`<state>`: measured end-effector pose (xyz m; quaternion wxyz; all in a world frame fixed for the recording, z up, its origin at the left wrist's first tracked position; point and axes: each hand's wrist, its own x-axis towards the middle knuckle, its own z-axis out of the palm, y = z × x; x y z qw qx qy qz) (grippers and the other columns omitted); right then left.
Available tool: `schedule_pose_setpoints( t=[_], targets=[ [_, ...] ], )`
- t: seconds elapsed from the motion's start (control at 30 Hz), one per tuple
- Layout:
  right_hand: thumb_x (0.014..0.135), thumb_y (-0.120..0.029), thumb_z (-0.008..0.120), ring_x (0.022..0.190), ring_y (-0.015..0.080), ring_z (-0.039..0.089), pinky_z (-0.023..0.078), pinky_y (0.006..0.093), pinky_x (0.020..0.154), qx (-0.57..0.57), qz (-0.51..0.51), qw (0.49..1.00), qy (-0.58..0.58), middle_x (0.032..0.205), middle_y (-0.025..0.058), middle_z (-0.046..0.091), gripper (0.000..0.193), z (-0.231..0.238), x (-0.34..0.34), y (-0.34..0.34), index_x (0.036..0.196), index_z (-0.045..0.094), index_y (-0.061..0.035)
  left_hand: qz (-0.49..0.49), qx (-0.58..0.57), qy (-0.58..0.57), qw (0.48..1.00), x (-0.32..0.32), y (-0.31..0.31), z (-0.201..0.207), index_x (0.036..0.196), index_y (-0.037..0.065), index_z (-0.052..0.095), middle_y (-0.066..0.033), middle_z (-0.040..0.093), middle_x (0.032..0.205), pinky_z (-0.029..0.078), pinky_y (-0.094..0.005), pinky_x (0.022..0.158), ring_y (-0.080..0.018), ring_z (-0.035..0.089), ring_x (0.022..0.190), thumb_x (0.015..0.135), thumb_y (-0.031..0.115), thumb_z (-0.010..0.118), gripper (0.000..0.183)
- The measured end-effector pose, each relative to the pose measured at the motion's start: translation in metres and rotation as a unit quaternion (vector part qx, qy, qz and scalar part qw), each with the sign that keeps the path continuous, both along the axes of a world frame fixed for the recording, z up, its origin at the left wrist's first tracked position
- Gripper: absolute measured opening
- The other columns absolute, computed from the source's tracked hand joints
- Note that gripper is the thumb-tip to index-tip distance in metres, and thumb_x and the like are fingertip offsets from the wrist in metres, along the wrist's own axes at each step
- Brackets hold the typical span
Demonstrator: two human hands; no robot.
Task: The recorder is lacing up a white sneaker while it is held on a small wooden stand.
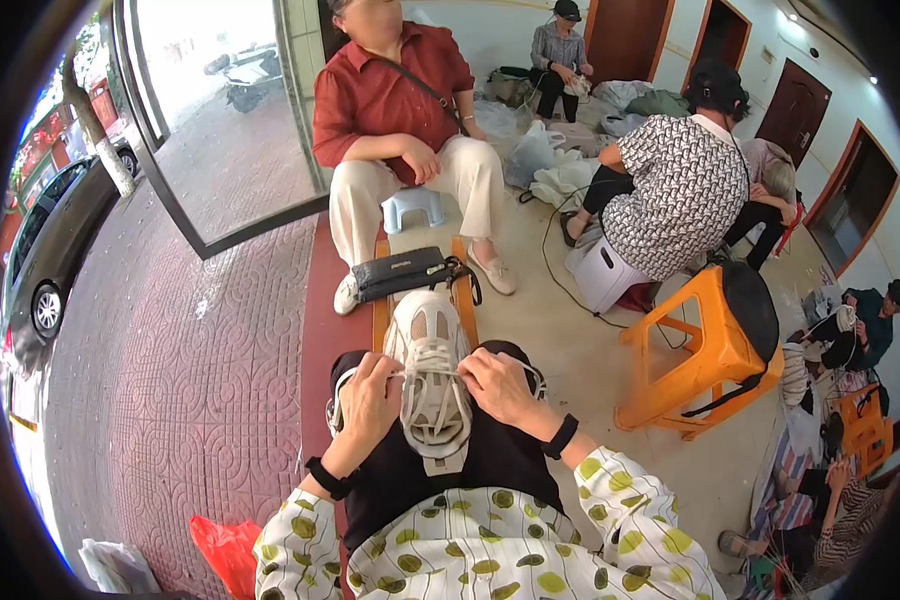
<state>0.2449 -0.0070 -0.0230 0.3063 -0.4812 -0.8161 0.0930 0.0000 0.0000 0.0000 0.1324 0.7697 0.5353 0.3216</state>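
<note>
A beige-and-white sneaker (425, 318) rests between my knees, its toe pointing away from me and its heel opening toward me. Pale shoelaces (432, 358) cross over its front. My left hand (370, 398) is closed on a lace at the shoe's left side, fingers pinched. On the right side my right hand (502, 384) pinches another stretch of lace, which runs taut toward the middle. Both hands are level with the upper eyelets. What supports the shoe is mostly hidden beneath it.
Beyond the shoe, a black pouch (400, 275) lies near a seated person (395, 100) in red. An orange stool (705, 340) with a dark seat pad stands to the right. Red and white plastic bags (225, 555) sit at lower left, beside patterned paving. Other people sit farther right.
</note>
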Motion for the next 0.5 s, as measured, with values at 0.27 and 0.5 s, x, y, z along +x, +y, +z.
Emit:
schedule_pose_setpoints(
  t=[0.27, 0.5],
  targets=[
    [0.083, -0.005, 0.066, 0.079, 0.0312, 0.060, 0.045, 0.0407, 0.071, 0.117, 0.000, 0.992, 0.044, 0.085, 0.0086, 0.060, 0.010, -0.002, 0.002, -0.011, 0.089, 0.059, -0.0078, -0.041, 0.080, 0.048, 0.995, 0.029, 0.000, -0.008, 0.099, 0.008, 0.059, -0.0109, 0.059, 0.092, 0.051, -0.0423, 0.074, -0.0324, 0.062, 0.090, 0.075, 0.010, 0.070, 0.027],
    [0.080, -0.002, 0.070, 0.077, 0.0294, 0.060, 0.047, 0.0397, 0.070, 0.107, -0.019, 0.993, 0.055, 0.085, 0.0072, 0.059, 0.014, -0.009, 0.000, -0.012, 0.089, 0.060, -0.0076, -0.040, 0.077, 0.078, 0.993, 0.039, 0.009, -0.008, 0.094, 0.007, 0.058, -0.0114, 0.057, 0.088, 0.049, -0.0433, 0.075, -0.0314, 0.061, 0.089, 0.078, 0.006, 0.064, 0.017]
  ],
)
